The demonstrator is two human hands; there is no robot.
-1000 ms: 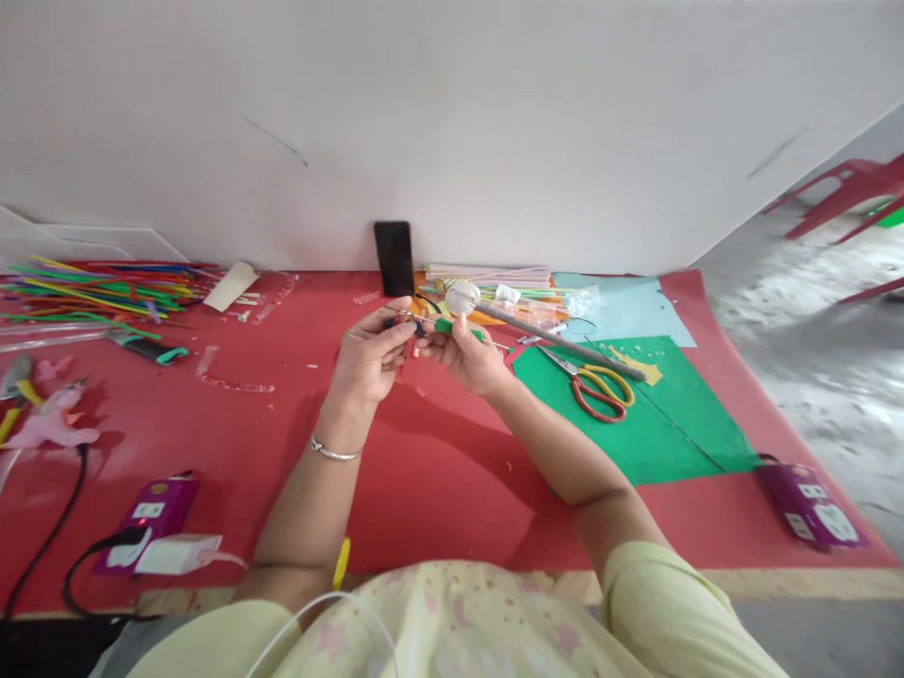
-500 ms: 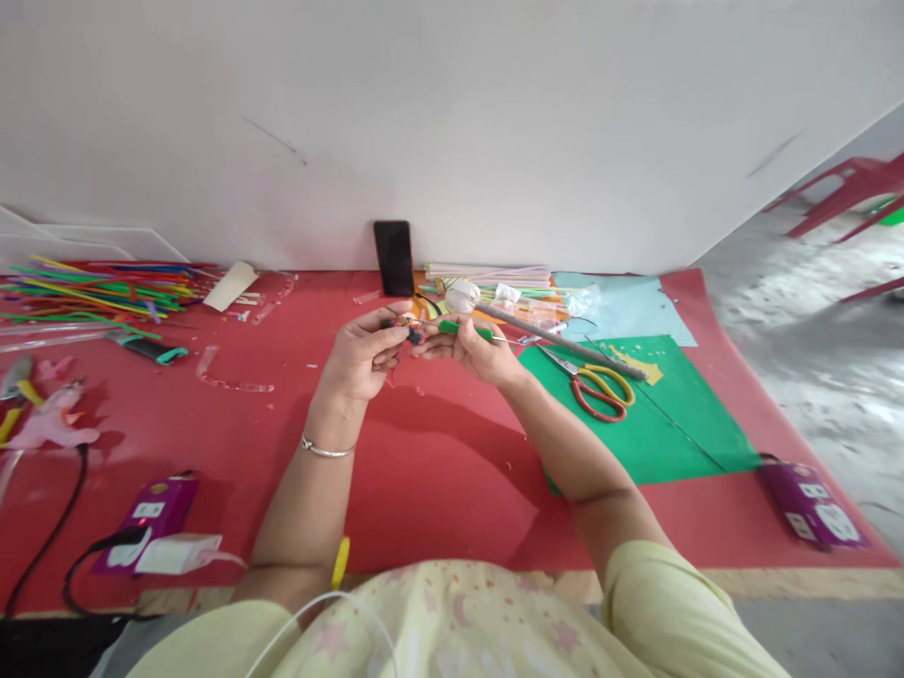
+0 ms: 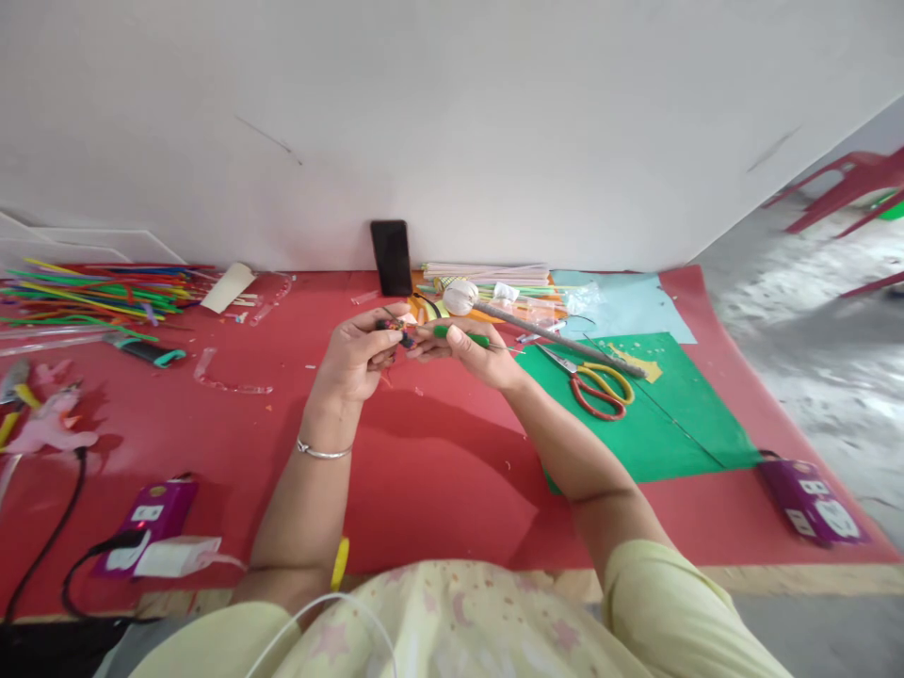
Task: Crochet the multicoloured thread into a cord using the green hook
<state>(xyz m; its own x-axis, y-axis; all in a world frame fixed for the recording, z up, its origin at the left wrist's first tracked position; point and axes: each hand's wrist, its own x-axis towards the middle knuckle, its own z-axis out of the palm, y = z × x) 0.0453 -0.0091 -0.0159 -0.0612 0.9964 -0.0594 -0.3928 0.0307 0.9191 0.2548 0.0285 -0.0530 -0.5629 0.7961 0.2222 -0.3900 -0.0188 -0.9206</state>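
Slightly farther apart than a second ago, the left hand (image 3: 353,353) and right hand (image 3: 478,360) meet above the red-covered desk (image 3: 430,480). Pinched in the left thumb and fingers is a small, dark, multicoloured yarn-like piece (image 3: 402,330); the right pinches a slim tool with a smooth green handle (image 3: 479,340). Its working tip is not clear. Good handling probably means gripping the piece near the tip, keeping fingers off the tool's line, and using short, light strokes.

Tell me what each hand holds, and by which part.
Right hand: the tool, by its green handle. Left hand: a small, dark multicolored piece; exact part unclear.
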